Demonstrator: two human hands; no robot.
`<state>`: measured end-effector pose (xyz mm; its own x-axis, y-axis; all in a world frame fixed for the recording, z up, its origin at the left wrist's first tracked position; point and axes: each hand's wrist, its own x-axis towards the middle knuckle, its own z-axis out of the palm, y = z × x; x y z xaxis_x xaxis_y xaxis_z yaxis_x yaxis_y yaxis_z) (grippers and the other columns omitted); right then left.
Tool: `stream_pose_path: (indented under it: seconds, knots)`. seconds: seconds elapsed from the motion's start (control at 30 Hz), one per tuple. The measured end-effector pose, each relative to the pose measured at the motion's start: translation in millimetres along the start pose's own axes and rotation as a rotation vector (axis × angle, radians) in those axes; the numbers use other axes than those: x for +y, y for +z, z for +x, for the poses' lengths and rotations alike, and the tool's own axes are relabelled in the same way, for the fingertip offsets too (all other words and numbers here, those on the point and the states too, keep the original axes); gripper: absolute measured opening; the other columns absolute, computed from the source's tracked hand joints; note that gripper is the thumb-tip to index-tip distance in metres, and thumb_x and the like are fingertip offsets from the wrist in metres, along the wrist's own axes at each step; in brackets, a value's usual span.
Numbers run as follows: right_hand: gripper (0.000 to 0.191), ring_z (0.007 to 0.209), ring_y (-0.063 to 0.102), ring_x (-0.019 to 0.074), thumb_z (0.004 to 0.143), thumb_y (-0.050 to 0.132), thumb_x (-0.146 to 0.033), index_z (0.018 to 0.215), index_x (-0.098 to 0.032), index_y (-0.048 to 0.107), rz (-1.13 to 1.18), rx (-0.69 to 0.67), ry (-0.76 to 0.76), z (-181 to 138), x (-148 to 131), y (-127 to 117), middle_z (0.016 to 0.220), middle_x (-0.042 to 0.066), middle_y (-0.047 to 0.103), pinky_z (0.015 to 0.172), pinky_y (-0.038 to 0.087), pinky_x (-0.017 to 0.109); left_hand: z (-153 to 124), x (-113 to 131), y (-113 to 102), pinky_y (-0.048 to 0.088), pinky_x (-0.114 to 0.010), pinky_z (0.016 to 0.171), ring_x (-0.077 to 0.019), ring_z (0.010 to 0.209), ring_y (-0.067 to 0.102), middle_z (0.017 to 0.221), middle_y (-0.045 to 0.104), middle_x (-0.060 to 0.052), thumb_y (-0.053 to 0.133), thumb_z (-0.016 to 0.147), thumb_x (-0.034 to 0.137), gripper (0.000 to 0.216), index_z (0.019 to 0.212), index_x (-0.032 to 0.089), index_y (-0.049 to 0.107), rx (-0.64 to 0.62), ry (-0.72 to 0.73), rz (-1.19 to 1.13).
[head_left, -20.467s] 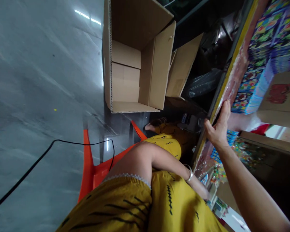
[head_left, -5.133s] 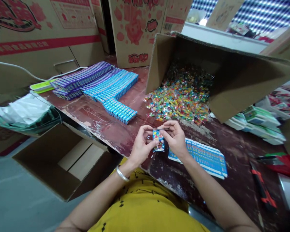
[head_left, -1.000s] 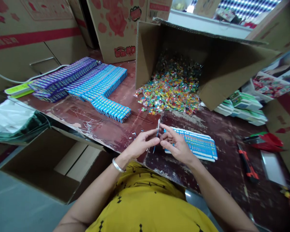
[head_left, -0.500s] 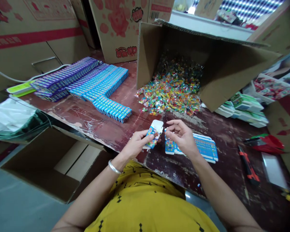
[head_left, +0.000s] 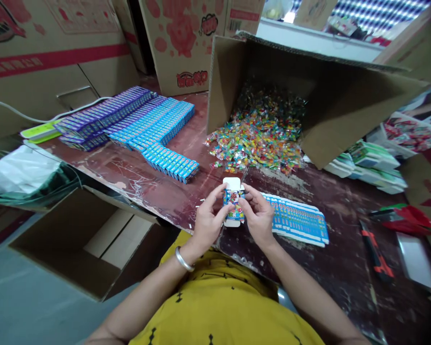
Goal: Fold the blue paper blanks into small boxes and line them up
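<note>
Frame centre: left hand (head_left: 208, 219) and right hand (head_left: 260, 218) are pinching a blue carton (head_left: 234, 196); white flaps (head_left: 232, 183) are sticking out; an uneven squeeze could crease it.

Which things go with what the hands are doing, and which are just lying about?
Seem part of it:
blue carton in both hands
flat blue cartons
blue boxes in rows
probably the wrapped sweets

Seem just lying about:
red-and-black cutter
yellow-green object
white plastic
</note>
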<state>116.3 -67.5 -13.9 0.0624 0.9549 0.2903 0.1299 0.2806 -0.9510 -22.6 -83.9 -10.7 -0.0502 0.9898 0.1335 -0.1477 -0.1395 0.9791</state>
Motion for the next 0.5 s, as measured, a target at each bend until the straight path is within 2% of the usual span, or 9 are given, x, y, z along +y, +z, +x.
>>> stream_pose_path:
  seconds: [0.13, 0.23, 0.33, 0.4, 0.5]
  knots:
    - [0.024, 0.067, 0.056, 0.0144, 0.088, 0.061, -0.034, 0.110, -0.025, 0.064, -0.084, -0.047, -0.015, -1, 6, -2, 0.079, -0.001, 0.061, 0.063, 0.047, 0.028, 4, 2, -9, 0.054, -0.028, 0.082, -0.0176, 0.094, 0.065, 0.111, 0.066, -0.007, 0.062, 0.085, 0.026, 0.041, 0.125, 0.020, 0.054, -0.192, -0.053, -0.027]
    - [0.013, 0.070, 0.057, 0.0161, 0.089, 0.059, -0.037, 0.091, -0.024, 0.063, -0.181, -0.084, -0.023, 2, 7, -8, 0.079, 0.001, 0.061, 0.065, 0.047, 0.030, 4, 4, -13, 0.053, -0.028, 0.084, -0.0186, 0.095, 0.064, 0.108, 0.066, -0.007, 0.064, 0.083, 0.025, 0.035, 0.117, 0.018, 0.056, -0.267, -0.110, -0.050]
    - [0.018, 0.084, 0.060, 0.0195, 0.088, 0.060, -0.037, 0.078, -0.023, 0.061, -0.227, -0.123, -0.060, 7, 3, -12, 0.093, 0.005, 0.063, 0.074, 0.049, 0.033, 2, 4, -14, 0.052, -0.029, 0.085, -0.0190, 0.097, 0.063, 0.111, 0.064, -0.007, 0.065, 0.082, 0.023, 0.034, 0.115, 0.018, 0.057, -0.264, -0.141, -0.065]
    - [0.017, 0.093, 0.062, 0.0208, 0.087, 0.062, -0.037, 0.080, -0.022, 0.060, -0.141, -0.151, -0.037, 10, 1, -12, 0.105, 0.007, 0.063, 0.079, 0.051, 0.034, 1, 4, -12, 0.053, -0.029, 0.084, -0.0184, 0.095, 0.064, 0.109, 0.064, -0.007, 0.066, 0.081, 0.023, 0.034, 0.113, 0.018, 0.057, -0.233, -0.139, -0.077]
    - [0.019, 0.090, 0.065, 0.0196, 0.084, 0.067, -0.035, 0.091, -0.024, 0.054, 0.074, -0.139, 0.039, 13, -2, -11, 0.099, 0.005, 0.066, 0.080, 0.052, 0.035, 0, 2, -10, 0.053, -0.027, 0.080, -0.0162, 0.091, 0.064, 0.105, 0.063, -0.004, 0.068, 0.079, 0.021, 0.034, 0.109, 0.020, 0.053, -0.150, -0.110, -0.110]
